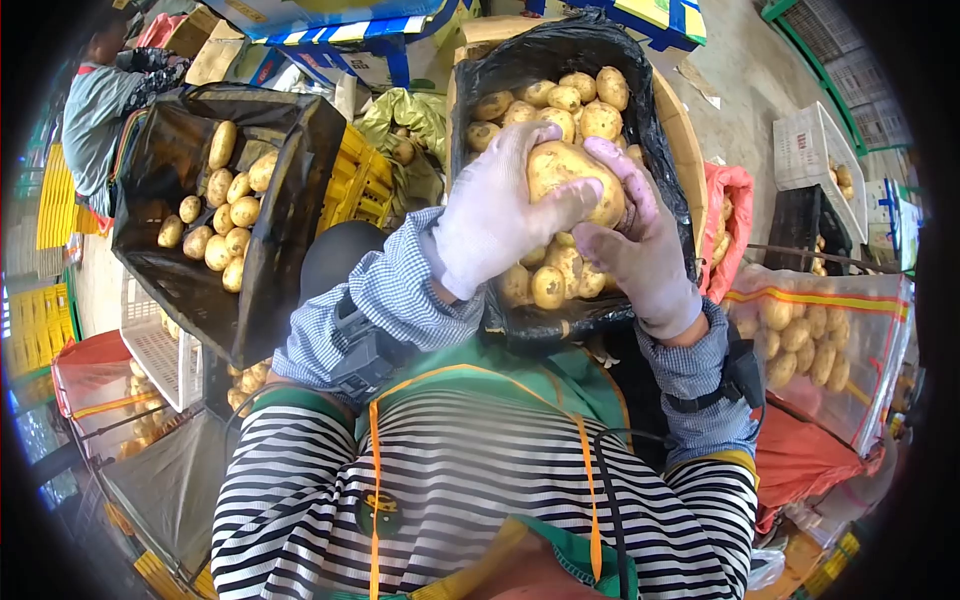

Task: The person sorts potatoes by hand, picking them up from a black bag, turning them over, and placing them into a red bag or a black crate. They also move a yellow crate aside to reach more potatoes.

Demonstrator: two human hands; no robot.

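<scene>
A large yellow potato [572,178] is held up between both my gloved hands. My left hand [500,205], in a thin whitish glove, wraps round its left side with the thumb across the front. From the right, my right hand [640,245] curls its fingers round the far side; its glove is stained purplish at the fingertips. Below them lies a box lined with black plastic [560,45], holding several smaller potatoes [548,287]. The potatoes directly under my hands are partly hidden.
To the left stands a black-lined crate [290,130] with several potatoes [230,215], beside a yellow crate [355,180]. Clear bags of potatoes [800,335] and a red sack [730,215] are at the right. A person [95,130] is at the far left; white crates [815,155] stand farther back.
</scene>
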